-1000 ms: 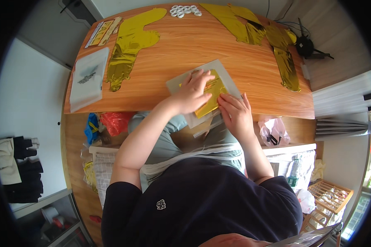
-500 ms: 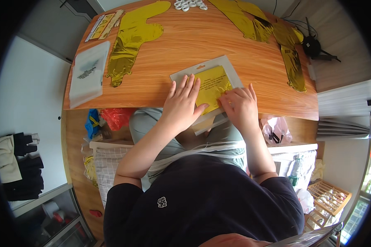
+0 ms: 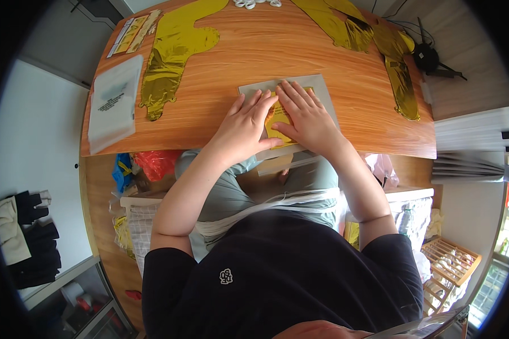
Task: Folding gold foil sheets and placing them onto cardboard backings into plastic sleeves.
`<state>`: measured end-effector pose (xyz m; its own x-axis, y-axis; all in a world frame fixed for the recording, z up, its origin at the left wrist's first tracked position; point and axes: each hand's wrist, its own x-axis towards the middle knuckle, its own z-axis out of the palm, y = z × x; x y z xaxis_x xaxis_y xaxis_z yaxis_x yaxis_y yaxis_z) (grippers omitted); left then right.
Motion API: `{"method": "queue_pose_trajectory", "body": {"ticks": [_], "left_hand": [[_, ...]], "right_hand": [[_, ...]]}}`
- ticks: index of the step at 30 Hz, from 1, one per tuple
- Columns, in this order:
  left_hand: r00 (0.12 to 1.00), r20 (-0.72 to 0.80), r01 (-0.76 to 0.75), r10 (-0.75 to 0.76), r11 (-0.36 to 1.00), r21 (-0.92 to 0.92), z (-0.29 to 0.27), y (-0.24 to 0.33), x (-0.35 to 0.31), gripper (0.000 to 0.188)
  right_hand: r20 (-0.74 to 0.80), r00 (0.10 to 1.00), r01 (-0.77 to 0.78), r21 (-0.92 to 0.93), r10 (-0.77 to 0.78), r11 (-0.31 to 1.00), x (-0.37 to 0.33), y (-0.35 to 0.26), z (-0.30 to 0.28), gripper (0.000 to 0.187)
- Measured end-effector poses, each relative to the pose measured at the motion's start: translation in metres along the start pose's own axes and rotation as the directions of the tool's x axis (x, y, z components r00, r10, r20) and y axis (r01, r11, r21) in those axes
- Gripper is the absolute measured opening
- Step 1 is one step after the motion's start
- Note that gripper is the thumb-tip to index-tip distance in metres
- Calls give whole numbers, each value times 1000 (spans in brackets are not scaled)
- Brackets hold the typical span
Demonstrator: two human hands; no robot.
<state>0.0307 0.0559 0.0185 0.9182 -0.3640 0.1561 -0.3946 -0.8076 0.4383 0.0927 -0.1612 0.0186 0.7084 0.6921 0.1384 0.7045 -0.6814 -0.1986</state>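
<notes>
A flat clear plastic packet (image 3: 322,87) with a yellow sheet inside lies on the wooden table (image 3: 254,51), its near end hanging over the table's front edge. My left hand (image 3: 244,121) lies palm down on the packet's left half, fingers spread. Pressed flat on the right half is my right hand (image 3: 304,113), its fingers pointing away from me. Both hands nearly touch over the yellow sheet and hide most of it.
A gold foil balloon (image 3: 172,53) lies at the left, more gold foil balloons (image 3: 373,39) at the back right. A white plastic bag (image 3: 112,101) rests at the table's left edge. Black cables (image 3: 430,56) sit far right. Red and blue bags (image 3: 144,166) lie under the table.
The packet has been laid flat and square on the table. Both hands have moved from gripping its edges to pressing palm down on top, closer together.
</notes>
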Motion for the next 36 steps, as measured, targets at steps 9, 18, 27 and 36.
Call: {"method": "queue_pose_trajectory", "body": {"ticks": [9, 18, 27, 36], "left_hand": [[994, 105, -17, 21, 999, -40, -19, 0, 4, 107], [984, -165, -77, -66, 680, -729, -31, -26, -14, 100], [719, -639, -687, 274, 419, -593, -137, 104, -124, 24], [594, -695, -802, 405, 240, -546, -142, 118, -115, 16]], "right_hand": [[190, 977, 72, 117, -94, 990, 3, 13, -23, 124], [178, 980, 76, 91, -92, 993, -1, 11, -19, 130], [135, 990, 45, 45, -50, 998, 3, 21, -16, 131], [125, 991, -50, 26, 46, 998, 20, 34, -9, 131]]}}
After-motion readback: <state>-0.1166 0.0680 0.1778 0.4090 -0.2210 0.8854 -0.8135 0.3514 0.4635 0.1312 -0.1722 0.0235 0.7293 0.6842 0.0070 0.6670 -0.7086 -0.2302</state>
